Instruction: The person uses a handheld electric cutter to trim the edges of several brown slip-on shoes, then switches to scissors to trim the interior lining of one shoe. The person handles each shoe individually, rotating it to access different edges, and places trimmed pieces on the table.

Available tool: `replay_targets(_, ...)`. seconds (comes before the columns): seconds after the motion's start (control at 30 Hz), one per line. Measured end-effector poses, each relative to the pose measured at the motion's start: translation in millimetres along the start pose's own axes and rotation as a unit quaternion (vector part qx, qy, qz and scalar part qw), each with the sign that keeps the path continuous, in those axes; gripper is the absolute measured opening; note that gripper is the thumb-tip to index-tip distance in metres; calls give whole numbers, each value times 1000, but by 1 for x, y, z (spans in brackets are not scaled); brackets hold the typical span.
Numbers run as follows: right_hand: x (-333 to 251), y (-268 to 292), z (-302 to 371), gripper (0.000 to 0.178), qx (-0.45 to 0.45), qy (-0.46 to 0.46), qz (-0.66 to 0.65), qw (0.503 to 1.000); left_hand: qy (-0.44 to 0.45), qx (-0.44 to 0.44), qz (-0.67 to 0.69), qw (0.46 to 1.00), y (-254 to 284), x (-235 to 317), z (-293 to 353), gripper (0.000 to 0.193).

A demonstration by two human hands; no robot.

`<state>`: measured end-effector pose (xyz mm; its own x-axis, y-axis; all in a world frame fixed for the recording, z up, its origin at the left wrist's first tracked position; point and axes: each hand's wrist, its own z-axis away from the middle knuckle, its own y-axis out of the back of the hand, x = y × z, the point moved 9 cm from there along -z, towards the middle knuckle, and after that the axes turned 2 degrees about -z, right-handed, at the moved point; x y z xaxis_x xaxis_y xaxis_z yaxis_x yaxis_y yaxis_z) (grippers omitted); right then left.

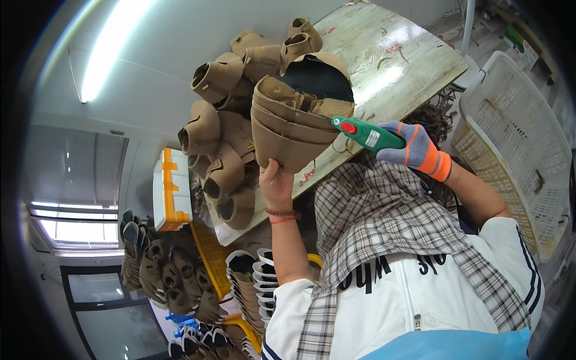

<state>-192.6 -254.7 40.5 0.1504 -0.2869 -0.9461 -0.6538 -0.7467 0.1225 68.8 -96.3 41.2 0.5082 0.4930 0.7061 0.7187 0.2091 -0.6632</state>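
My bare left hand grips a brown shoe upper from below, thumb on its near side and the other fingers hidden. The upper shows layered bands, a mesh-textured lining and a black inner part, and it is held up over the table's near edge. My right hand, in a grey and orange glove, is closed round a green handheld power tool with a red button. The tool's tip meets or nearly meets the upper's right edge; any blade is too small to make out.
Several brown uppers are heaped on the left of the worktable, where scraps also lie. A cream plastic basket stands at right. At lower left are a white box with orange tape, yellow crates and stacked uppers.
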Motion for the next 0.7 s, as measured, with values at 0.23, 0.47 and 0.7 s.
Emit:
replay_targets(0.23,-3,3,-11,63,72,0,48,996,-51,-33,-158,985,-12,-8,0,45)
replay_targets(0.47,-4,11,-14,64,112,-11,42,993,-93,35,-416,904,-18,-16,3,15)
replay_targets(0.7,-2,18,-17,57,130,-74,-31,988,-191,-48,-636,746,-47,-26,-3,14)
